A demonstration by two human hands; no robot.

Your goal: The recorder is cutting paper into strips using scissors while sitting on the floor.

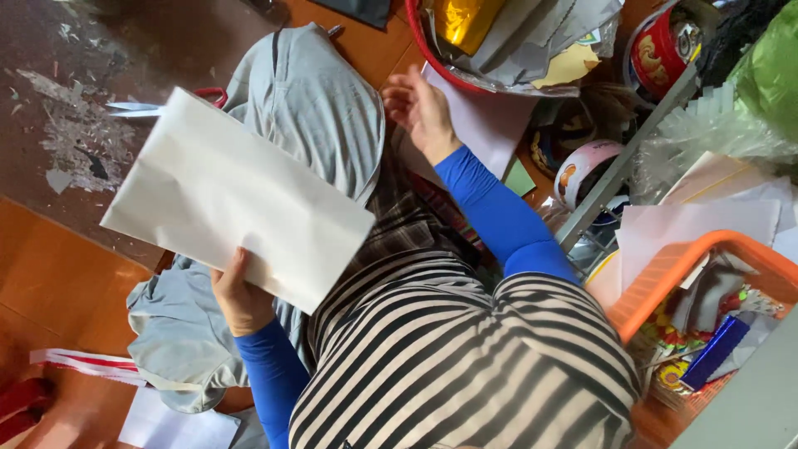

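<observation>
My left hand [239,297] grips the lower edge of a folded white sheet of paper [233,195], held up over my grey-trousered lap [312,104]. My right hand [418,106] is stretched forward past my knee, fingers apart and holding nothing. It hovers over another white sheet [486,125] that lies beside a red basket [426,46]. Both arms wear blue sleeves under a black-and-white striped top.
Scissors [137,108] with red handles lie on the dark, scrap-strewn floor behind the held sheet. The red basket holds gold foil and grey paper. An orange basket [669,262] of craft items, round tins [661,51], a metal shelf rail [619,162] and loose papers crowd the right.
</observation>
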